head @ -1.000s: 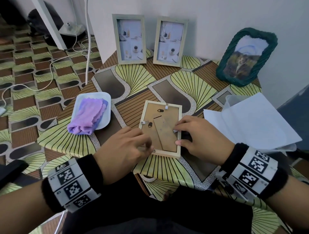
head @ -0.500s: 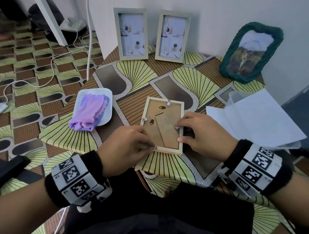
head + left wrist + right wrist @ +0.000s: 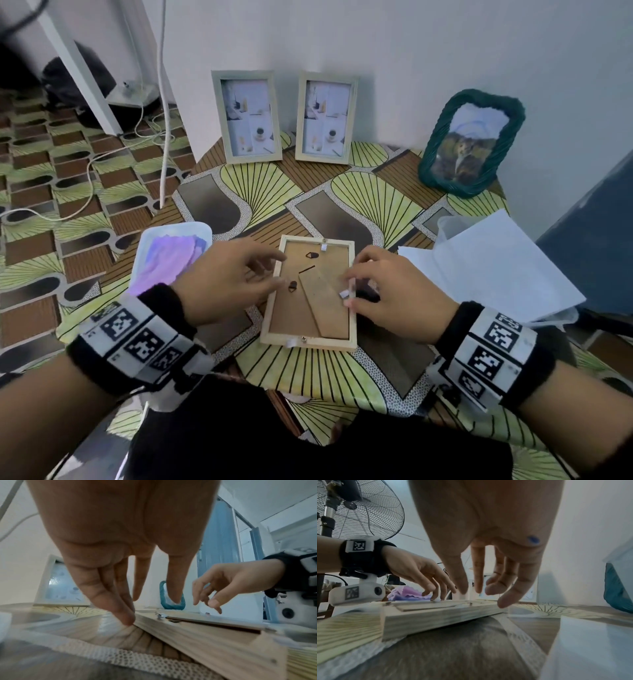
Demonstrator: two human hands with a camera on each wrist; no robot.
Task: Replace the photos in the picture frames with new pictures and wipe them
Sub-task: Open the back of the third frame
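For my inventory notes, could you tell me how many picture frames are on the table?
4: two pale frames upright against the back wall, a green frame leaning back right, and a wooden frame face down between the hands.

Left hand (image 3: 120,540) fingertips (image 3: 126,619) beside wooden frame (image 3: 214,639) edge

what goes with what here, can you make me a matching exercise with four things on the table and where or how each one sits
Things:
1. wooden frame
2. green braided frame
3. purple cloth
4. white paper sheets

States:
A. on the white tray
B. face down between the hands
C. at the right edge of the table
D. upright against the wall

Pairs: 1-B, 2-D, 3-A, 4-C
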